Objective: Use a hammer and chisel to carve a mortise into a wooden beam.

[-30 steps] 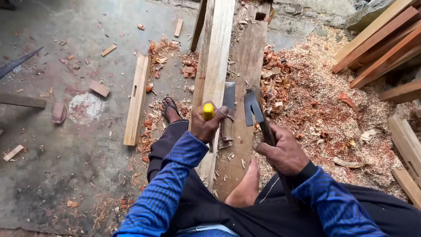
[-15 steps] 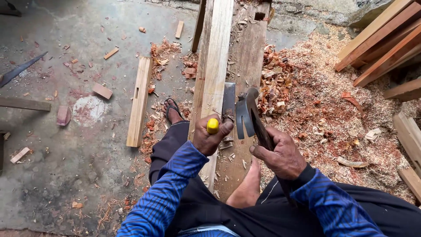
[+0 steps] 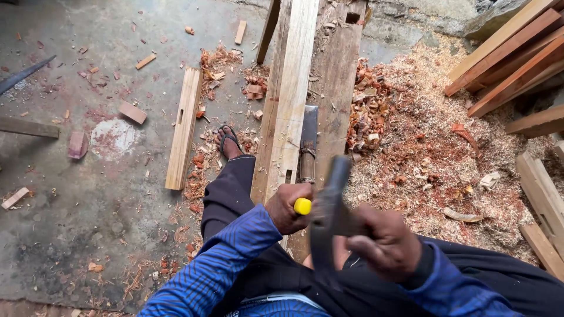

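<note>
The left hand (image 3: 289,206) is closed in a fist around a chisel whose yellow handle end (image 3: 302,206) pokes out above the knuckles; the blade is hidden under the hand, which sits on the near end of a pale wooden beam (image 3: 291,100). The right hand (image 3: 385,240) is wrapped tight around the shaft of a dark striking tool (image 3: 330,205) (blurred, so whether it is a hammer or an adze head cannot be told), held just beside the yellow handle end. A wide flat chisel (image 3: 307,144) lies between the pale beam and a darker weathered plank (image 3: 339,88). A sandalled foot (image 3: 227,142) rests on the concrete floor (image 3: 88,223) left of the beam, near a short mortised timber (image 3: 184,126). Reddish wood chips and sawdust (image 3: 429,147) are heaped to the right, with stacked boards (image 3: 508,56) beyond.
</note>
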